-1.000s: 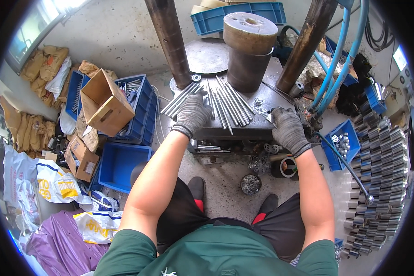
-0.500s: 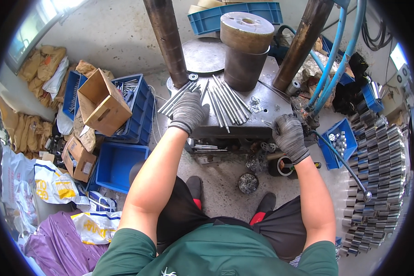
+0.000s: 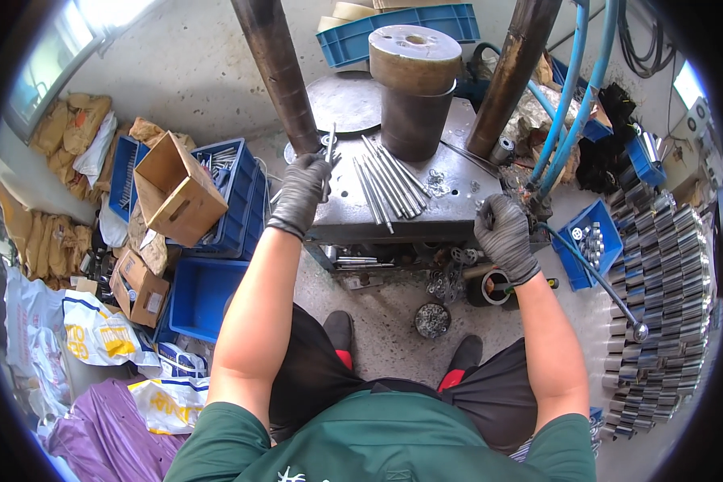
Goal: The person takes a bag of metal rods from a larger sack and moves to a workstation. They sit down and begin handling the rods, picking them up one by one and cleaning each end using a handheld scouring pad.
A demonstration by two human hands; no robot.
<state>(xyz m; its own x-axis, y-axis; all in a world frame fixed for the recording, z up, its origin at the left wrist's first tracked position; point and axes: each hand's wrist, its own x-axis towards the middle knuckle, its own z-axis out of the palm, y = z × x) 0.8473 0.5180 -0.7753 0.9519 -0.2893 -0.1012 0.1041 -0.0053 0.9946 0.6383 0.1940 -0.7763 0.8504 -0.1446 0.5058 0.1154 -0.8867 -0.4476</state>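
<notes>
My left hand (image 3: 301, 193), in a grey work glove, is closed around a slim metal rod (image 3: 330, 149) at the left side of the steel press table (image 3: 353, 221). The rod points away from me, tilted up. More rods lie partly hidden beneath that hand. A fanned bundle of metal rods (image 3: 387, 181) rests on the middle of the table, with small metal rings (image 3: 437, 181) to its right. At the table's right front edge my right hand (image 3: 504, 237), also gloved, has its fingers curled together; what they hold, if anything, is hidden.
A heavy steel cylinder (image 3: 414, 88) stands behind the rods, between two thick columns (image 3: 275, 68). Blue hoses (image 3: 578, 104) hang at right. Stacked metal cylinders (image 3: 655, 321) and a blue bin of parts (image 3: 590, 245) stand right; a cardboard box (image 3: 178, 189) and blue crates (image 3: 205, 293) left.
My left hand has moved left off the left-hand group of rods and raised one rod. My right hand stays near the table's edge, its fingers now more curled. The view has shifted slightly.
</notes>
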